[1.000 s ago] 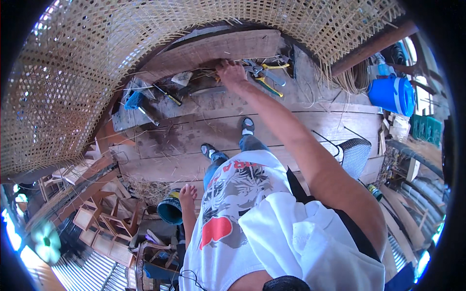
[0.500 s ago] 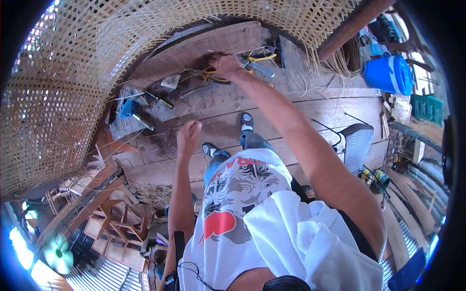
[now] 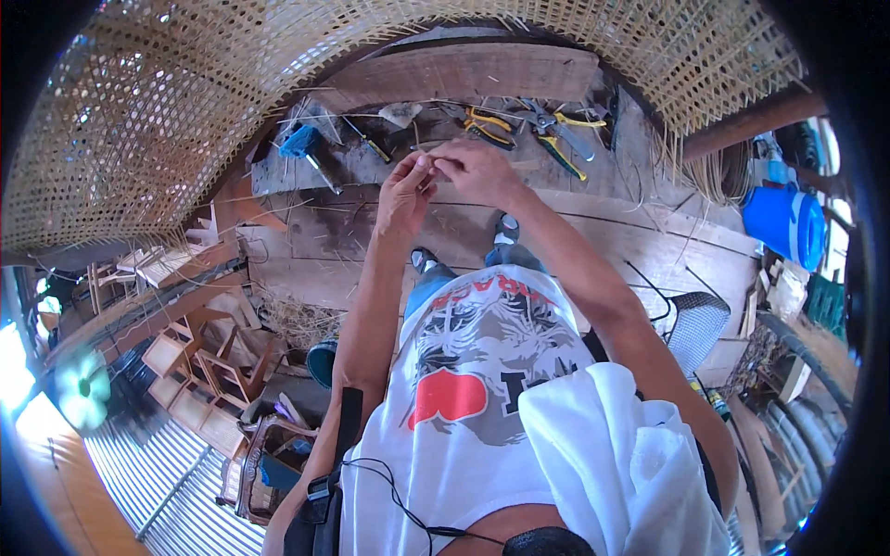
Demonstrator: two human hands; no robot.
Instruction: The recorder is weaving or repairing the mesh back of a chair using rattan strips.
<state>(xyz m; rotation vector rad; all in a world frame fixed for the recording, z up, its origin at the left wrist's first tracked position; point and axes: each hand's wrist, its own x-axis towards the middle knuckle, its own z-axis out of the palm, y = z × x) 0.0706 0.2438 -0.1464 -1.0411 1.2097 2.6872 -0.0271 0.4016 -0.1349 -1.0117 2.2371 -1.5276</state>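
Woven cane panel (image 3: 167, 120) at 10–12 o'clock: open-weave, pale straw, dry and matt. Bench (image 3: 482, 79) is rough unfinished wood plank, weathered, littered with loose cane strands. Pliers (image 3: 489, 125) at 12 o'clock: dull grey metal with yellow plastic grips; the brush (image 3: 301, 144) has a blue head. Blue barrel (image 3: 783, 222) at 2 o'clock: smooth glossy plastic. Floor planks (image 3: 640, 246): worn matt wood. Corrugated sheet (image 3: 139, 463) at 8 o'clock: ribbed metal. Both hands pinch a thin cane strip (image 3: 434, 167), pale and matt.
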